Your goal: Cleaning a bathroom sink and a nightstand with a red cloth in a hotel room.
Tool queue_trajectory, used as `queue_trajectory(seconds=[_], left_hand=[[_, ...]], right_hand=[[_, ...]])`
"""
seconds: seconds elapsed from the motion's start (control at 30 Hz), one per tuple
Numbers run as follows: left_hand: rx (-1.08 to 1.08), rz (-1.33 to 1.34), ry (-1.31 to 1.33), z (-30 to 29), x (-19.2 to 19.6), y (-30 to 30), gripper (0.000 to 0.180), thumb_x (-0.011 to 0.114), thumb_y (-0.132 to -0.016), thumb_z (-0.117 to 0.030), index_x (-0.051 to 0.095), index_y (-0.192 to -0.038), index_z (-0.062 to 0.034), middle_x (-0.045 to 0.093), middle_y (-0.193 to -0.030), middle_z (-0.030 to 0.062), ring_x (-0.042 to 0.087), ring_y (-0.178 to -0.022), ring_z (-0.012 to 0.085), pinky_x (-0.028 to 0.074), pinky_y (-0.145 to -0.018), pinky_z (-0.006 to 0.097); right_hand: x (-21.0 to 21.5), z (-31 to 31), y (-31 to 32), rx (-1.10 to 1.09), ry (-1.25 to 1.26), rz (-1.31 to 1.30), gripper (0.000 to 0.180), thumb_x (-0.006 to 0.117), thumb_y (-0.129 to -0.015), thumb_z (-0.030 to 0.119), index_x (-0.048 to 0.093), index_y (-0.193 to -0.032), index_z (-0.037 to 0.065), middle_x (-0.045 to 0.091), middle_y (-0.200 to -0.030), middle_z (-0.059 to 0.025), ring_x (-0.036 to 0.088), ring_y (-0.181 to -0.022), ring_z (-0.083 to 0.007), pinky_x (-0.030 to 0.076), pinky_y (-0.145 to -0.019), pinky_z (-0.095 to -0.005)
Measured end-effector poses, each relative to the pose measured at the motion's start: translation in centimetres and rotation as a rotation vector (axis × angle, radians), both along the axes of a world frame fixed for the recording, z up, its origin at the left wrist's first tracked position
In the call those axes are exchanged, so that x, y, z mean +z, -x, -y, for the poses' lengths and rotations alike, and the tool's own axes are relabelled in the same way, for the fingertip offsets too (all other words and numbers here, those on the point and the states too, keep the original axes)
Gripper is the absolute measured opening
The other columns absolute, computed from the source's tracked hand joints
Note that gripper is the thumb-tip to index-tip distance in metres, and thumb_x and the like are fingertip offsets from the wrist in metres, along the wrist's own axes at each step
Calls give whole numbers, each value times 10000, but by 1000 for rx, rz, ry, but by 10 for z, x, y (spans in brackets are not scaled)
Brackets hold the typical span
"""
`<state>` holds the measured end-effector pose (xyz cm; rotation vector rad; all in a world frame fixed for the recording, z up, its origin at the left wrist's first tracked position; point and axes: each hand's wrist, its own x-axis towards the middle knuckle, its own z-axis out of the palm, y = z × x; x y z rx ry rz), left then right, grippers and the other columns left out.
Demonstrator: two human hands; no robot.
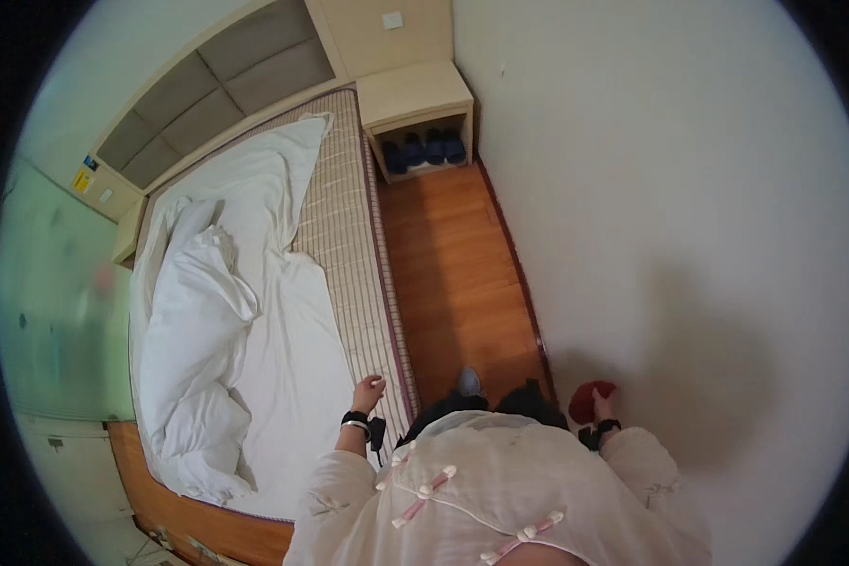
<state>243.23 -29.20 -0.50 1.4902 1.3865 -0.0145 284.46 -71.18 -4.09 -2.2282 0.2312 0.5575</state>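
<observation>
My right hand (602,406), low by the wall, is closed on a bunched red cloth (585,402). Beside the bed's near right edge, my left hand (369,391) hangs with its fingers loosely bent and nothing seen in it. Left of that hand lies a white sheet (292,311), spread unevenly over the striped mattress (344,226). A rumpled white quilt (193,330) is heaped along the sheet's left side. Dark bands with small devices circle both my wrists.
A narrow strip of wooden floor (457,274) runs between the bed and the white wall (670,170). At its far end stands a nightstand (415,92) with dark slippers (434,148) on its shelf. A padded headboard (212,90) backs the bed; frosted glass (61,292) is at left.
</observation>
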Motion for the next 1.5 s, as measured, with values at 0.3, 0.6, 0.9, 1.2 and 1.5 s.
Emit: queue_trajectory(seconds=[0.3,0.6,0.9,1.2,1.5], left_hand=[[13,119,29,-76,1,-74,375,582,-821,-273,548,-1110,-37,635,-786,104,626,-710,164,485,-607,284],[456,-184,236,-138,17,-37,380,577,-825,-258,501,-1119,-31,616,-761,105,607,-577,168,469,-449,264],[621,10,265,-331,46,-150,490,549,-854,-268,351,-1261,-78,584,-912,121,620,-726,209,496,-577,303],[417,130,118,-609,37,-285,589,559,-841,-294,271,-1301,-65,578,-925,127,614,-732,192,483,-565,279],[137,37,-68,-769,10,-395,651,617,-786,-312,309,-1297,-53,597,-912,140,603,-758,221,478,-617,327]], right_hand=[[33,-222,-76,84,-365,-374,539,599,-815,201,350,-1268,51,482,-1194,-108,476,-1072,-257,391,-906,-405],[-13,-394,-203,218,-51,-108,531,655,-743,241,463,-1194,36,543,-1124,-145,535,-996,-303,420,-858,-394],[1,-607,-297,22,-399,-296,475,625,-782,143,419,-1196,40,531,-1087,-104,498,-1017,-258,422,-843,-387],[4,-818,-321,107,-467,-314,465,589,-822,197,413,-1217,27,502,-1164,-113,484,-1039,-237,389,-907,-361],[40,-985,-364,413,-331,43,420,577,-812,265,490,-1132,8,578,-1053,-181,536,-993,-319,395,-873,-358]])
